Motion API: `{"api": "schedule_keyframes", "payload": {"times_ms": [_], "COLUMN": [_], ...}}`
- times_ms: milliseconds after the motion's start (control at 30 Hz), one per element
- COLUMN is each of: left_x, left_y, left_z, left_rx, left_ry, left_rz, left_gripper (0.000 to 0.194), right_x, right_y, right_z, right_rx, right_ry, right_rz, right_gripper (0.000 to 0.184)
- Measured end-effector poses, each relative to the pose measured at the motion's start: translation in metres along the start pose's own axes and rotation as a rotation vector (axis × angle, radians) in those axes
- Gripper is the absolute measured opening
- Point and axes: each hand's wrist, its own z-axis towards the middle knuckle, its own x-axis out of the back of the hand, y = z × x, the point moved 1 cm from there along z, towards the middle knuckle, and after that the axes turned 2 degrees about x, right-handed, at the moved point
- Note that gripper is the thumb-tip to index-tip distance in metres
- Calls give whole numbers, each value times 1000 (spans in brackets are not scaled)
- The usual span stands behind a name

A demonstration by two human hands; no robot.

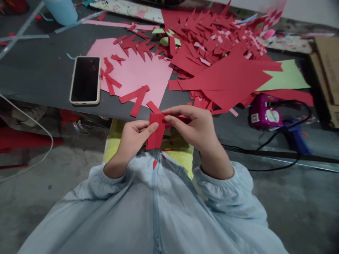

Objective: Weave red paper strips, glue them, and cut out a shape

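A folded piece of red paper (pixel 155 135) is held between both hands, just in front of the table's near edge. My left hand (pixel 136 135) pinches its left side, with the thumb flat on the front. At the paper's upper right corner, the thumb and fingertips of my right hand (pixel 192 123) are closed on it. Something red shows beneath my right fingers, mostly hidden. Beyond the hands, red paper strips (pixel 137 100) lie on a pink paper sheet (pixel 143 76). Further cut red paper shapes (pixel 137 46) rest near that sheet's top.
A phone (pixel 86 80) lies at left. Large red paper (pixel 227 81) and a heap of red cutouts (pixel 209 35) cover the right side. A purple box (pixel 265 112) with black cables sits beside a blue glue gun (pixel 295 135). Cardboard (pixel 328 67) stands far right; a light blue cup (pixel 62 11), upper left.
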Motion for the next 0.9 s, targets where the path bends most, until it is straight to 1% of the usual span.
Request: {"api": "schedule_keyframes", "payload": {"times_ms": [67,133,200,300,400,500,600,700,800,900], "left_x": [4,7,10,17,29,43,56,66,72,76], "left_y": [1,3,5,8,9,10,10,11,10,9], "left_z": [0,0,1,3,4,3,1,-1,-1,-1], "left_rx": [3,1,-5,-32,-78,-98,-115,-126,-116,-110], "left_ry": [-54,-82,-35,57,76,104,112,106,116,114], "left_rz": [7,-20,-51,-15,113,257,344,380,385,375], "left_gripper": [26,28,31,29,23,18,11,10,11,11], "right_x": [-1,-2,-3,-6,-8,-11,-19,-33,-46,-53], "right_y": [-1,-3,-7,-11,-14,-14,-12,-13,-18,-21], "right_z": [1,3,5,9,17,28,41,52,59,64], "right_rx": [20,45,73,112,164,228,288,363,416,438], "right_ry": [-35,-92,-150,-215,-274,-301,-339,-428,-519,-575], "right_rz": [-31,-58,-81,-115,-176,-305,-460,-619,-753,-821], "right_gripper": [14,13,13,12,14,18,21,26,34,34]}}
